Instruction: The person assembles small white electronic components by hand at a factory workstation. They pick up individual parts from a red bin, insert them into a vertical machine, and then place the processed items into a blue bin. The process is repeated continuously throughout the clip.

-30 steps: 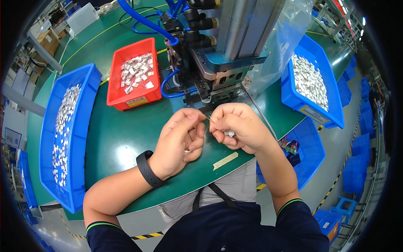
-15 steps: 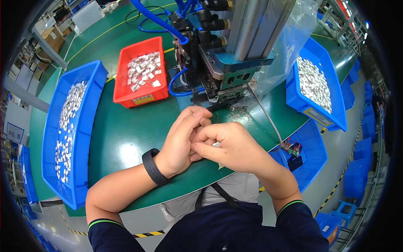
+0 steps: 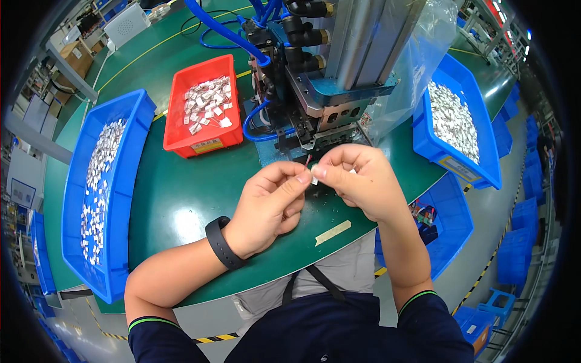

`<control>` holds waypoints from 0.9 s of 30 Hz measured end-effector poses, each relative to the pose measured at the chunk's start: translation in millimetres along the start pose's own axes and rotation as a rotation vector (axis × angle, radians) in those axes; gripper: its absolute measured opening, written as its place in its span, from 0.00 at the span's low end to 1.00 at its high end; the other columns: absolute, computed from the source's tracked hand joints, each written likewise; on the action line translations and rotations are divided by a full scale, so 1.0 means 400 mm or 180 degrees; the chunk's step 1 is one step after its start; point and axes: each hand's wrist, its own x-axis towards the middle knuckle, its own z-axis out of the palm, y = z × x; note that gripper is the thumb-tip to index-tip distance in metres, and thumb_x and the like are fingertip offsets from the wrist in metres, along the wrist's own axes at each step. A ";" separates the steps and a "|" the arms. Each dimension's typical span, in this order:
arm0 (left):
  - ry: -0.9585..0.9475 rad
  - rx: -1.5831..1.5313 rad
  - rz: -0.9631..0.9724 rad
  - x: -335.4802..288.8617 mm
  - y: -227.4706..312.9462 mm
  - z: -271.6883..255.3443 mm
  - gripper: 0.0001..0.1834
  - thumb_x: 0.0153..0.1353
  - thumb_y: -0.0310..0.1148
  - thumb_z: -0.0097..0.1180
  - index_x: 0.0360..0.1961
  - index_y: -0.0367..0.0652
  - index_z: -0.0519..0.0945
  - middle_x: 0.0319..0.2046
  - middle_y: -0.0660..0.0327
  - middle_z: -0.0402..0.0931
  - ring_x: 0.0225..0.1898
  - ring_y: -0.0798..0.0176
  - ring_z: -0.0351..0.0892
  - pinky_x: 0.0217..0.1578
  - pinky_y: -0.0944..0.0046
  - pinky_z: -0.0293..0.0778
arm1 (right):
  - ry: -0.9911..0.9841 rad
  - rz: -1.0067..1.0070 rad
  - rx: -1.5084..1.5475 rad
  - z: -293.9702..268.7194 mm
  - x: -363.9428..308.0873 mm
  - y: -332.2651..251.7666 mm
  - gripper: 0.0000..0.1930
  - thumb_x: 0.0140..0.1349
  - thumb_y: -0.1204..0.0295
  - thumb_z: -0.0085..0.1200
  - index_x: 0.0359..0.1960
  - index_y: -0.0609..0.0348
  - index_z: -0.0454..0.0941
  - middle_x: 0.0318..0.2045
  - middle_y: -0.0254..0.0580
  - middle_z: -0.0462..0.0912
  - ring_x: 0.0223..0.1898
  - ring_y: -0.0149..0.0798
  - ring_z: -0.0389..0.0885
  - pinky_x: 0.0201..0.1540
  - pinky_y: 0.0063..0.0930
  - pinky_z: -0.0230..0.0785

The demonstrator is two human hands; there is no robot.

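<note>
In front of the press machine (image 3: 339, 112), my two hands meet at a small white connector (image 3: 314, 180) with a thin reddish wire (image 3: 308, 161) pointing towards the machine. My left hand (image 3: 266, 209), with a black band on its wrist, pinches the wire side between thumb and forefinger. Thumb and finger of my right hand (image 3: 363, 181) close on the connector from the other side. Another white piece (image 3: 353, 172) shows among the right hand's curled fingers. The fingertips partly cover the connector.
A long blue bin (image 3: 124, 199) of white pieces stands left, a red bin (image 3: 172, 136) behind it, another blue bin (image 3: 423, 136) right. Below that sits a blue tray (image 3: 457, 242). Pale tape (image 3: 333, 232) lies by the table edge. Blue hoses (image 3: 224, 30) run to the machine.
Both hands have moved forward towards the machine, the right one further. They were overlapped and now meet only at the fingertips, showing the connector and wire. The tape strip is uncovered.
</note>
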 end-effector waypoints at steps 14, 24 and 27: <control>-0.0035 0.0191 -0.0006 0.000 0.005 -0.004 0.04 0.68 0.32 0.49 0.36 0.45 0.72 0.26 0.65 0.66 0.19 0.75 0.57 0.12 0.76 0.51 | -0.0286 -0.0377 -0.0108 0.011 -0.006 0.041 0.07 0.62 0.71 0.55 0.28 0.61 0.77 0.17 0.27 0.73 0.17 0.16 0.64 0.17 0.14 0.52; 0.0028 -0.0070 -0.0053 0.003 0.007 -0.003 0.05 0.68 0.34 0.48 0.35 0.46 0.69 0.28 0.63 0.65 0.19 0.74 0.57 0.12 0.76 0.51 | 0.0174 0.0078 0.1181 -0.052 0.002 0.003 0.08 0.58 0.73 0.54 0.22 0.62 0.75 0.13 0.32 0.71 0.09 0.19 0.59 0.10 0.15 0.44; 0.0041 -0.0060 -0.0076 0.003 0.009 -0.003 0.05 0.68 0.34 0.48 0.36 0.47 0.69 0.28 0.63 0.64 0.19 0.74 0.57 0.12 0.76 0.50 | 0.0208 0.0144 0.1289 -0.059 0.023 -0.001 0.09 0.58 0.73 0.54 0.21 0.62 0.73 0.13 0.33 0.70 0.08 0.21 0.58 0.09 0.16 0.44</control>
